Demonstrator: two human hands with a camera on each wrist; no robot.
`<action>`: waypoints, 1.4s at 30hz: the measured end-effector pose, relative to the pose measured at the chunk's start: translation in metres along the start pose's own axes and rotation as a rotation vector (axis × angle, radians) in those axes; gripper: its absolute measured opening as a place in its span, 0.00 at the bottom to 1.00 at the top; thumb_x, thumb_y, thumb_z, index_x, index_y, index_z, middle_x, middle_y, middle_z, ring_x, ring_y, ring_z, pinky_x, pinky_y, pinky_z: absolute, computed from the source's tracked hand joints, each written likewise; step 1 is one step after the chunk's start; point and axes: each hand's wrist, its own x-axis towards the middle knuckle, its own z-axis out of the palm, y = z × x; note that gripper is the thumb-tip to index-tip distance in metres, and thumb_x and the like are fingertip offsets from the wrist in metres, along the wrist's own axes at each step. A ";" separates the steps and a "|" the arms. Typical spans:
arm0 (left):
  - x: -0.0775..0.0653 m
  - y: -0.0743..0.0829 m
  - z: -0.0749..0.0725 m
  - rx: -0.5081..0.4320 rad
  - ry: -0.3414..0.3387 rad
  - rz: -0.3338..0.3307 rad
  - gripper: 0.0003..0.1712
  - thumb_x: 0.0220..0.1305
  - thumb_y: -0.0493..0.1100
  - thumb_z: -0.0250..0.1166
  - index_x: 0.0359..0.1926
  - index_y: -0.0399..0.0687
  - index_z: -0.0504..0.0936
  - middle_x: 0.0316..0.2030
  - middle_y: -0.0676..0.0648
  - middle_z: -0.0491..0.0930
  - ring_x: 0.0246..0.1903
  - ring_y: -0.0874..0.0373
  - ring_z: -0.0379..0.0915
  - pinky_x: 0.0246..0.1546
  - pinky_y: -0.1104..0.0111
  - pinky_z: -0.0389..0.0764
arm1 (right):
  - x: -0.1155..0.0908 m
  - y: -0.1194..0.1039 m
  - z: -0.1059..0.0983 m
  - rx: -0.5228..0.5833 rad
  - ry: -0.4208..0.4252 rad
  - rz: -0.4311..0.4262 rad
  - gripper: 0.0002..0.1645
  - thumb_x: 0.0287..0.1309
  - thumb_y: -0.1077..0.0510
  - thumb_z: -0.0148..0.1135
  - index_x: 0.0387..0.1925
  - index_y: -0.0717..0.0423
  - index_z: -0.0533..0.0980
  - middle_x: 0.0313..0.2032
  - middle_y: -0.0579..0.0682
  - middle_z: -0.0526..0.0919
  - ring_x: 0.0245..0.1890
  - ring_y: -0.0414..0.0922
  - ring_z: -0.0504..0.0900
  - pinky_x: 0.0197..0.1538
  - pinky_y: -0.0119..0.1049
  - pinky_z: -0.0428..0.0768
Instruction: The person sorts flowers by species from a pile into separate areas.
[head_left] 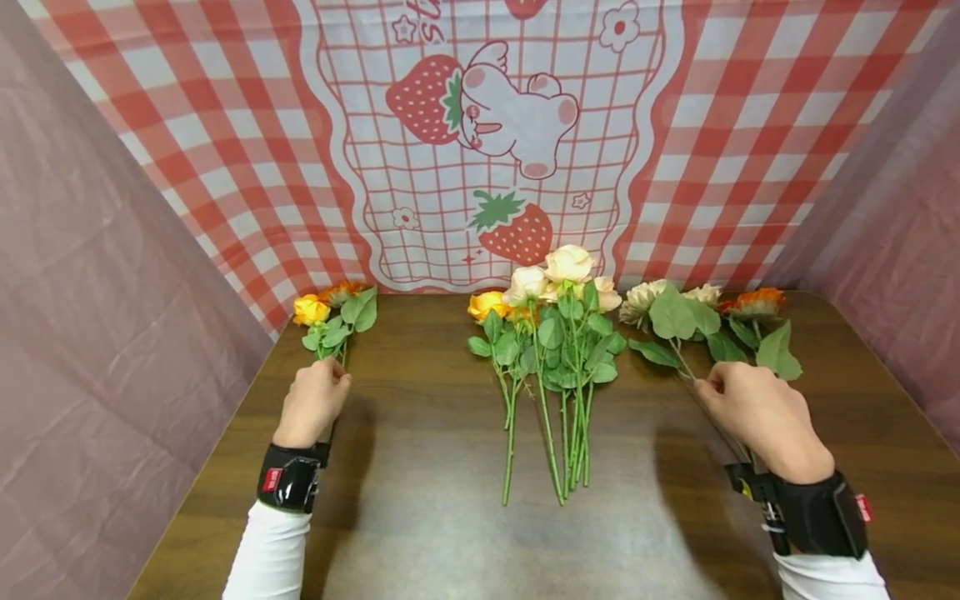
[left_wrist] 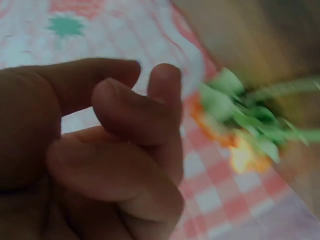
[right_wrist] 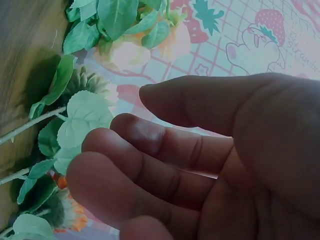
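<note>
My left hand hovers over the table's left side with loosely curled fingers, and in the left wrist view nothing lies between them. Just beyond it lie a yellow rose and an orange flower with green leaves. On the right side, my right hand is near the stems of cream flowers and an orange flower. Its fingers are relaxed and bent, with a gap below the thumb and no stem in them. The hand hides part of those stems in the head view.
Between the hands lies a bunch of pale roses and a yellow rose, long green stems toward me. Behind the brown table hangs a red checked cloth with strawberries. Pinkish fabric hangs at both sides.
</note>
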 end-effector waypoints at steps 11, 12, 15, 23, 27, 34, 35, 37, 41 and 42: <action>0.011 -0.030 0.020 0.116 -0.163 -0.113 0.07 0.56 0.35 0.60 0.26 0.32 0.76 0.33 0.27 0.80 0.32 0.32 0.80 0.28 0.44 0.77 | -0.002 -0.003 0.002 -0.008 0.008 -0.021 0.19 0.68 0.50 0.56 0.21 0.51 0.72 0.15 0.47 0.66 0.17 0.45 0.68 0.20 0.40 0.61; 0.011 -0.031 0.021 0.117 -0.163 -0.117 0.07 0.55 0.34 0.60 0.26 0.31 0.77 0.34 0.26 0.80 0.33 0.32 0.80 0.28 0.43 0.77 | -0.001 -0.003 0.002 -0.009 0.009 -0.022 0.19 0.68 0.50 0.56 0.21 0.51 0.72 0.15 0.47 0.66 0.17 0.45 0.68 0.20 0.39 0.61; 0.011 -0.033 0.021 0.121 -0.167 -0.123 0.07 0.55 0.34 0.60 0.28 0.30 0.78 0.36 0.25 0.80 0.34 0.31 0.80 0.29 0.43 0.77 | -0.001 -0.003 0.003 -0.006 0.012 -0.026 0.17 0.67 0.50 0.56 0.22 0.51 0.73 0.16 0.47 0.67 0.17 0.45 0.68 0.20 0.39 0.61; 0.012 -0.033 0.019 0.115 -0.176 -0.134 0.08 0.56 0.35 0.59 0.27 0.31 0.77 0.33 0.28 0.80 0.31 0.36 0.79 0.28 0.46 0.77 | 0.000 -0.004 0.004 0.005 0.009 -0.030 0.16 0.67 0.51 0.55 0.25 0.53 0.77 0.17 0.47 0.72 0.17 0.45 0.70 0.19 0.40 0.63; 0.011 -0.029 0.016 0.096 -0.123 -0.062 0.09 0.54 0.34 0.59 0.24 0.30 0.77 0.28 0.29 0.79 0.27 0.37 0.78 0.28 0.46 0.77 | 0.000 -0.004 0.004 0.007 0.006 -0.031 0.15 0.66 0.51 0.55 0.26 0.53 0.78 0.17 0.47 0.73 0.17 0.45 0.70 0.19 0.40 0.64; 0.008 -0.014 0.013 0.056 -0.039 0.057 0.21 0.53 0.32 0.57 0.09 0.48 0.62 0.13 0.47 0.66 0.17 0.49 0.67 0.20 0.56 0.72 | 0.000 -0.005 0.003 0.007 0.012 -0.038 0.15 0.66 0.51 0.56 0.26 0.53 0.78 0.18 0.47 0.74 0.17 0.45 0.71 0.19 0.41 0.64; 0.007 -0.011 0.012 0.045 -0.034 0.068 0.21 0.53 0.32 0.56 0.09 0.50 0.61 0.12 0.50 0.63 0.17 0.51 0.65 0.19 0.59 0.69 | 0.000 -0.005 0.003 0.006 0.017 -0.041 0.14 0.66 0.51 0.56 0.26 0.53 0.78 0.18 0.48 0.74 0.17 0.45 0.71 0.19 0.41 0.64; 0.005 -0.005 0.011 0.023 -0.025 0.099 0.21 0.53 0.31 0.54 0.09 0.51 0.61 0.12 0.53 0.59 0.16 0.55 0.62 0.17 0.64 0.65 | 0.000 -0.006 0.003 0.005 0.032 -0.054 0.15 0.66 0.51 0.56 0.24 0.53 0.76 0.17 0.48 0.72 0.17 0.45 0.70 0.19 0.41 0.64; 0.000 0.010 0.008 -0.025 -0.012 0.154 0.18 0.55 0.31 0.53 0.13 0.48 0.65 0.13 0.54 0.59 0.16 0.57 0.61 0.19 0.67 0.64 | 0.000 -0.013 0.004 0.020 0.052 -0.092 0.14 0.66 0.52 0.57 0.25 0.52 0.75 0.16 0.47 0.69 0.17 0.44 0.67 0.21 0.39 0.61; -0.001 0.013 0.008 -0.037 -0.011 0.167 0.16 0.56 0.31 0.53 0.14 0.47 0.66 0.14 0.53 0.60 0.17 0.58 0.62 0.19 0.67 0.64 | 0.000 -0.015 0.004 0.026 0.055 -0.104 0.13 0.67 0.52 0.58 0.27 0.53 0.76 0.17 0.46 0.70 0.17 0.44 0.67 0.22 0.38 0.61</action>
